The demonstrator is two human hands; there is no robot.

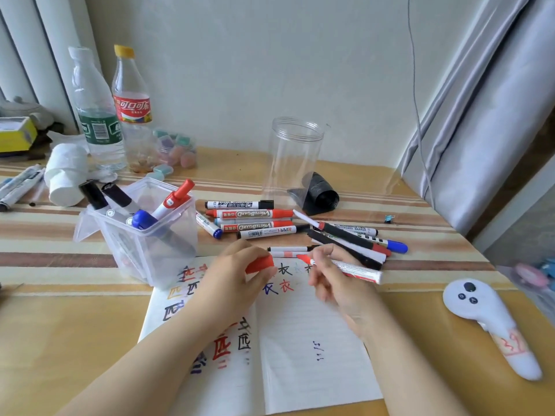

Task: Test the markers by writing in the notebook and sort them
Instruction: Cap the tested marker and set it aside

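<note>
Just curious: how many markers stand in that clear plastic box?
4 markers in the box: two black-capped at the left, a blue-capped one in front, a red-capped one at the right. More could be hidden lower down.

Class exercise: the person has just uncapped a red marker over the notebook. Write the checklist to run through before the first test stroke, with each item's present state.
1. Cap off: ok. The left hand holds the red cap, apart from the marker.
2. Marker gripped: ok. The right hand holds the red marker.
3. Tip aimed at the page: not ok. It points left, above the notebook.
4. Blank writing space: ok, on the right page.
5. Sorting container within reach: ok. The plastic tub stands beside the notebook.
6. Ink works: cannot tell.
</note>
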